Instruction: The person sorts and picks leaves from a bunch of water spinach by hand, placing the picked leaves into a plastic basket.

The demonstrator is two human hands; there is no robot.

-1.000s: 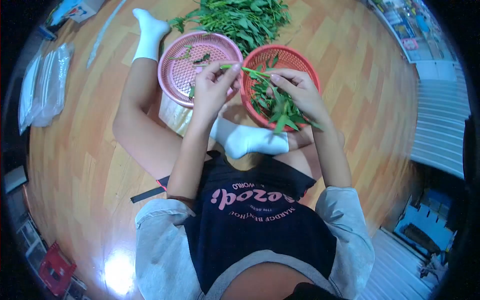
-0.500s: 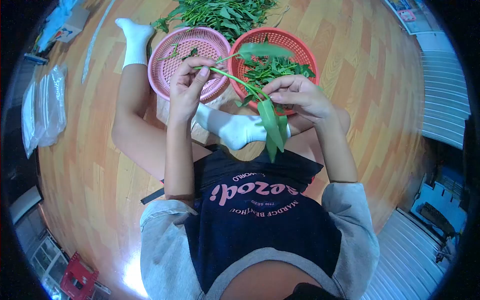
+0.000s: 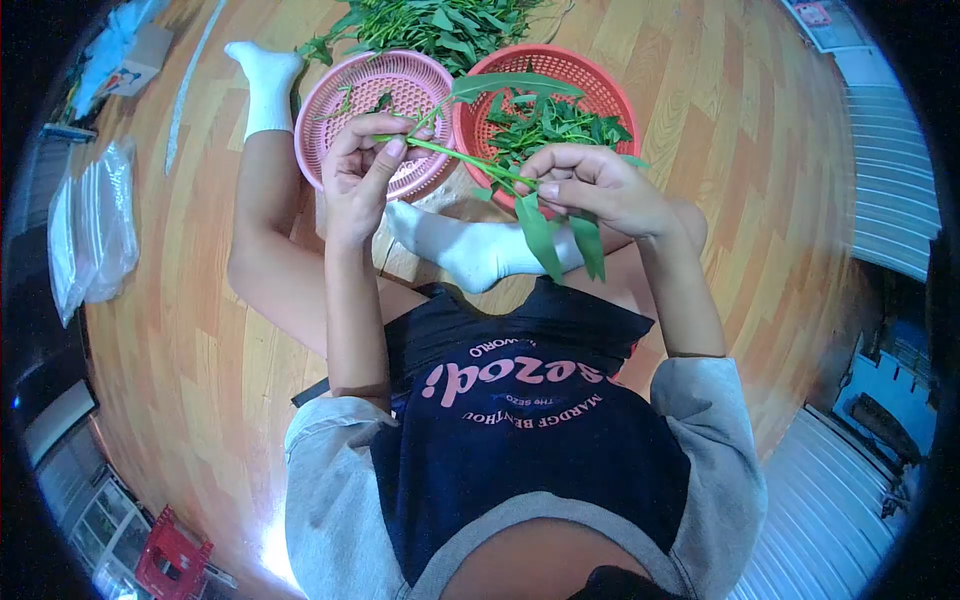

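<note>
Seat: person is seated on the wooden floor (image 3: 760, 200), legs folded, one socked foot (image 3: 480, 250) under the work area.
Left hand (image 3: 360, 175): closed in a pinch; stem end of a leafy stalk (image 3: 465, 160) is gripped betw. thumb and fingers.
Right hand (image 3: 590, 190): closed around the stalk's lower part; two long leaves (image 3: 560, 240) hang from the grip. Thumb pressed on the stem.
Stalk pos.: held in air betw. both hands, above the foot and just in front of the baskets; touches neither basket.
Step in hand (judged): leaves are being stripped off the stem, approx. mid-stalk; upper leaf not yet removed.
Next move (judged): a firm hold by the left hand and a short pull by the right hand are called for, w/o snapping the stem.
Pink basket (image 3: 335, 110): nearly empty, few scraps only.
Red basket (image 3: 610, 95): touching the pink one; holds picked greens.
Far: heap of unsorted greens (image 3: 440, 22) on the floor behind both baskets.
</note>
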